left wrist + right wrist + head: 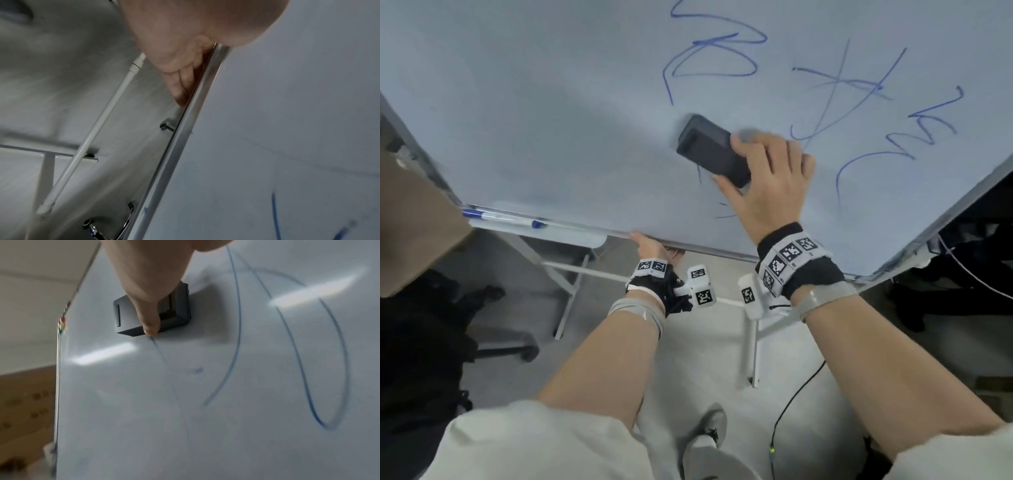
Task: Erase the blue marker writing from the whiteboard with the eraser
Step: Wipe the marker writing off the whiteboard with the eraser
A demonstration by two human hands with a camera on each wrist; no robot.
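The whiteboard [551,120] fills the upper head view, with blue marker writing [715,58] in its upper middle and right. My right hand [767,181] grips a dark grey eraser [710,149] flat against the board, below the writing; faint blue traces [726,214] lie just under it. In the right wrist view my thumb lies across the eraser [127,316], and blue strokes [236,337] curve to its right. My left hand [650,246] holds the board's bottom edge, fingers [180,81] curled behind the metal frame [185,138].
A blue marker [503,218] lies on the tray [571,236] at the board's lower left. A cardboard box [414,222] stands at the left. The board's white stand legs [753,342], a black cable [794,397] and my shoe [705,442] are on the floor.
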